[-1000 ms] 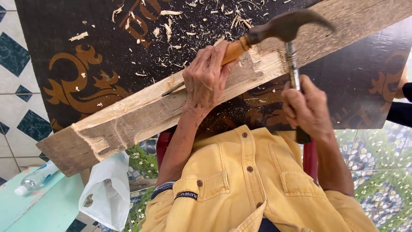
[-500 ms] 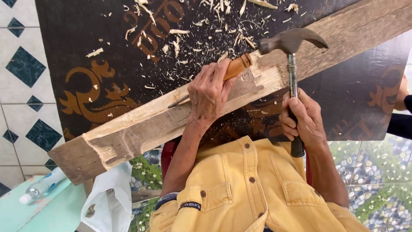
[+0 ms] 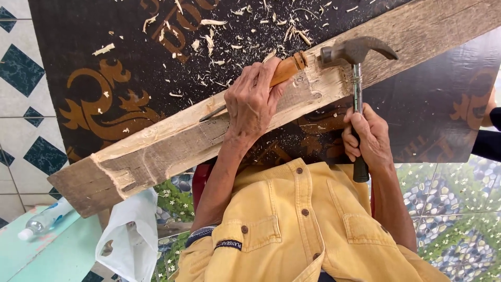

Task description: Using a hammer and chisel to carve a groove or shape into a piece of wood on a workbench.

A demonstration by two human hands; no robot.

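My left hand point(image 3: 253, 102) is wrapped around a chisel point(image 3: 288, 67) with an orange wooden handle. Its steel blade point(image 3: 211, 113) pokes out to the left along the top edge of a long weathered wooden plank point(image 3: 156, 151). My right hand point(image 3: 368, 138) grips the black handle of a claw hammer point(image 3: 355, 49). The hammer's head sits against the butt end of the chisel handle. The plank lies diagonally across a dark board with brown ornament point(image 3: 104, 62). It shows pale freshly cut patches around the chisel and a cut notch near its left end.
Wood shavings point(image 3: 209, 31) litter the dark board. Below the plank's left end hang a white plastic bag point(image 3: 130, 235) and a plastic bottle point(image 3: 44, 222) on a teal surface point(image 3: 52, 256). Another person's dark sleeve point(image 3: 488, 143) shows at the right edge. Patterned tiles lie left.
The hammer came down from its raised position at the upper right, and its head now meets the chisel's handle end. My left hand kept the chisel on the plank.
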